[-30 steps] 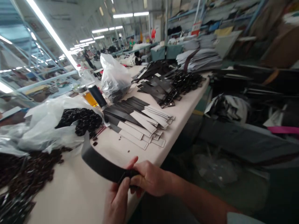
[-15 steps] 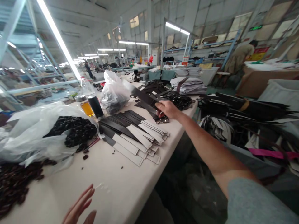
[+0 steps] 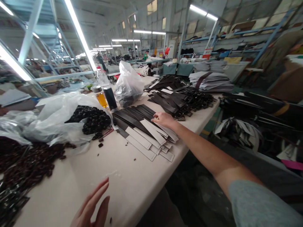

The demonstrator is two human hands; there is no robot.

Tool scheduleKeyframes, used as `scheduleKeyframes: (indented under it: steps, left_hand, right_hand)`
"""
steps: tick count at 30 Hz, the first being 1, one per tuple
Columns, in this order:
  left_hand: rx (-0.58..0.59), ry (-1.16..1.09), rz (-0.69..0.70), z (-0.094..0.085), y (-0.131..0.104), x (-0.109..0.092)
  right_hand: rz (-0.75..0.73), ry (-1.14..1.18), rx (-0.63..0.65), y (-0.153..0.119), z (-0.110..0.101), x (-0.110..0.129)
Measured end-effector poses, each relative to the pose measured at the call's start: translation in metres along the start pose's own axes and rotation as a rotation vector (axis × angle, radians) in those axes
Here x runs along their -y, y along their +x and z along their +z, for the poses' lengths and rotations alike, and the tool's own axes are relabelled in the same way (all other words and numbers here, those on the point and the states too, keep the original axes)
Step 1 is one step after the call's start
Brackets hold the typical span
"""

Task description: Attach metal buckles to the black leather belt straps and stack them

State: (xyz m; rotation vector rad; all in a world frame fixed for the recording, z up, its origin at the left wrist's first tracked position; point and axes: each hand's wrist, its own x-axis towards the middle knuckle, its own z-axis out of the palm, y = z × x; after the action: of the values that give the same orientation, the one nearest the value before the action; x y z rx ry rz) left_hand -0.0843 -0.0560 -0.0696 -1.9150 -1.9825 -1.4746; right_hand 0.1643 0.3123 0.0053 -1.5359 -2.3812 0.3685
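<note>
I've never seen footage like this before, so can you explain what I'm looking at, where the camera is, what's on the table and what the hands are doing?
No machine here: these are a person's two bare hands, filmed by a camera worn on the head, looking forward and down. The right hand reaches out and rests on a fanned stack of black and white strips; whether it has a grip on one I cannot tell. The left hand is open at the bottom edge, over the white table, holding nothing. Also on the table: a plastic bag of small dark pieces, a bottle of yellow liquid, a black cylinder and a further pile of black strips with buckles.
</note>
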Motion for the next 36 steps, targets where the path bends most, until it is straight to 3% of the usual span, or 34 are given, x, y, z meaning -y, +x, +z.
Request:
scheduleKeyframes:
  steps: [5, 9, 13, 16, 20, 22, 26, 32, 36]
  left_hand:
    - [0.017, -0.005, 0.025, -0.002, 0.002, 0.000]
    - [0.022, -0.037, 0.026, -0.001, 0.005, -0.004]
    - [0.024, -0.083, 0.027, 0.001, 0.004, -0.003]
    - [0.044, -0.126, -0.039, 0.003, 0.003, -0.003]
    - [0.073, -0.287, -0.246, 0.006, 0.011, -0.016]
    - [0.057, -0.491, -0.363, 0.005, 0.020, -0.028]
    - [-0.009, -0.871, -0.432, -0.004, 0.038, -0.047]
    - [-0.195, -0.833, -0.780, -0.022, 0.045, -0.055]
    - [-0.154, -0.848, -0.850, -0.012, 0.041, -0.059]
  right_hand:
    - [0.033, 0.006, 0.090, 0.019, 0.016, 0.009]
    - [0.027, 0.080, 0.096, 0.024, 0.007, -0.001]
    - [-0.020, 0.216, -0.007, 0.011, -0.006, -0.001]
    - [-0.094, 0.344, -0.092, -0.018, -0.016, 0.010]
    - [-0.235, 0.624, -0.135, -0.088, -0.022, 0.033]
    - [-0.328, 0.768, -0.084, -0.128, -0.020, 0.047]
    - [-0.407, 0.808, 0.126, -0.191, -0.012, 0.061]
    - [-0.425, 0.760, 0.232, -0.219, 0.004, 0.043]
    - [-0.513, 0.682, 0.112, -0.223, 0.014, 0.053]
